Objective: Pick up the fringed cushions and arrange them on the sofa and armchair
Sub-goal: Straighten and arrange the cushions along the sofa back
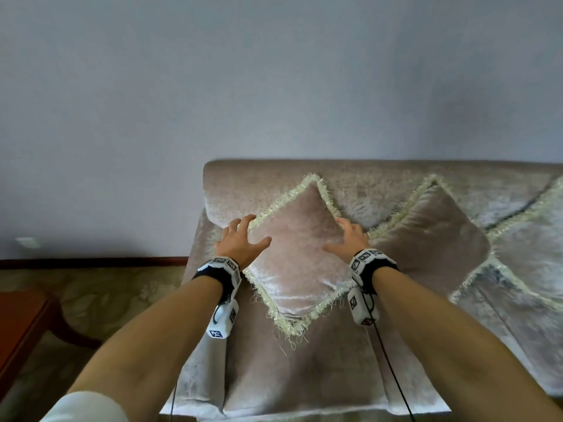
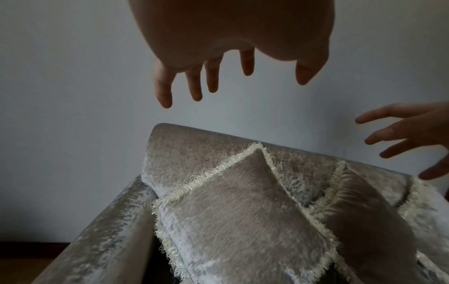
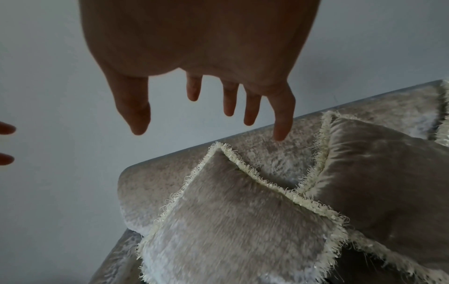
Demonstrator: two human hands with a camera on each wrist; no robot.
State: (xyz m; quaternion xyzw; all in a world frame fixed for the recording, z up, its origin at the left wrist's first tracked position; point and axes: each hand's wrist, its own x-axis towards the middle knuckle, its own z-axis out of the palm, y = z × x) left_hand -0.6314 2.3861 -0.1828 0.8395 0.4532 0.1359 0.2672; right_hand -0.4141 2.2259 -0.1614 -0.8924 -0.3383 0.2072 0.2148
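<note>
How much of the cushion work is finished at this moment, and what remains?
Done, it seems: three fringed cushions stand on the sofa; the nearest cushion leans corner-up against the backrest. In hand: left hand and right hand hover open beside it, gripping nothing. Left: the armchair is not in view.

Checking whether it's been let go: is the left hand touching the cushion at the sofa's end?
Apart. The left wrist view shows the left hand with spread fingers against the wall, above the end cushion.
</note>
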